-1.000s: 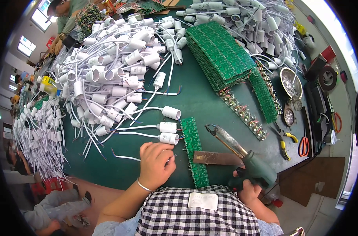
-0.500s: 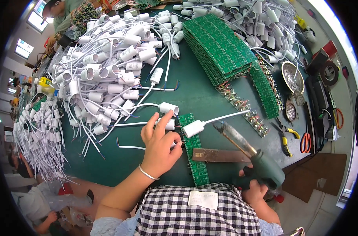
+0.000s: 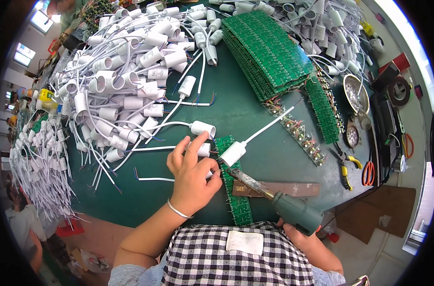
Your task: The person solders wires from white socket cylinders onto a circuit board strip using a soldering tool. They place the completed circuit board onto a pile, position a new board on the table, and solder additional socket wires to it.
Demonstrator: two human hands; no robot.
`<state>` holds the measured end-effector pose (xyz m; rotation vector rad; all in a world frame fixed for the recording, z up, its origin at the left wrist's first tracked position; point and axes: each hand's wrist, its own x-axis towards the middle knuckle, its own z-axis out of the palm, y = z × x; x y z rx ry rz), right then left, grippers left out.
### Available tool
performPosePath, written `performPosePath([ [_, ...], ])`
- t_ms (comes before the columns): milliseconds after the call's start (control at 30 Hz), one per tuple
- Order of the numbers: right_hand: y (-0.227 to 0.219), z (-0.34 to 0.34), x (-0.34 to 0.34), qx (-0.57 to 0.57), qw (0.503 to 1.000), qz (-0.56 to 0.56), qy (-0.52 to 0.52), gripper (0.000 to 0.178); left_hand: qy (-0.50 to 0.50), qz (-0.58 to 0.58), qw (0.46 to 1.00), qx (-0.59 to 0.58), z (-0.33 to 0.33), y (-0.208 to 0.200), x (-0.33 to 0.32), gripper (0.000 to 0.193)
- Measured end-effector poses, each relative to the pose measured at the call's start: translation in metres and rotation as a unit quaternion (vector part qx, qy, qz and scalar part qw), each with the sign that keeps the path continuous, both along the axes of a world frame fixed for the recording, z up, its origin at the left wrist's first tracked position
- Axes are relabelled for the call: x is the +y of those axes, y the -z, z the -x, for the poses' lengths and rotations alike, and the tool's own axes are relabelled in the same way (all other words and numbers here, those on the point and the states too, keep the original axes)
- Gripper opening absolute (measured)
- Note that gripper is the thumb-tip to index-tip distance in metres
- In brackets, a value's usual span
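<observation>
A narrow green circuit board strip (image 3: pixel 239 206) lies in front of me. At its left edge my left hand (image 3: pixel 193 177) has thumb and index finger pinched together; what they hold is too small to make out. White cylindrical sockets with cables (image 3: pixel 203 128) lie by its raised fingers, one partly hidden beneath the hand. Another white socket (image 3: pixel 233 153) rests across the strip, its cable pointing up right. My right hand (image 3: pixel 299 234) grips a soldering gun (image 3: pixel 299 212) by its green handle. The gun's tip is over the strip, close to my left fingertips.
A brown flat bar (image 3: pixel 298 189) lies across the strip. Heaped sockets (image 3: pixel 131 81) fill the left; stacked green boards (image 3: pixel 267 52) stand behind. To the right are a component-covered strip (image 3: pixel 305 140), a metal bowl (image 3: pixel 355 93), pliers (image 3: pixel 345 169) and orange-handled scissors (image 3: pixel 368 173).
My right hand has swung the soldering gun down and left, bringing its tip to the strip. The socket on the strip has tilted more steeply. My left hand has barely moved.
</observation>
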<state>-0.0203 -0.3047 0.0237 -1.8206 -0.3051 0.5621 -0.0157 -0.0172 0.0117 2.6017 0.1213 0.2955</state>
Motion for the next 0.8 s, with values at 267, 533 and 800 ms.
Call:
performPosePath([
  [267,-0.005,-0.012,0.008,-0.043,0.998,0.009,-0.047,0.025,-0.003,-0.009,1.000,-0.022,0.000,0.004,0.001,0.015],
  [533,-0.009,-0.016,0.008,-0.086,0.991,0.048,-0.091,0.027,-0.005,-0.013,1.000,-0.026,-0.001,0.004,-0.001,0.017],
  [800,-0.009,-0.017,0.003,-0.085,0.993,0.033,-0.071,0.027,-0.004,-0.016,1.000,-0.026,-0.002,0.004,0.000,0.017],
])
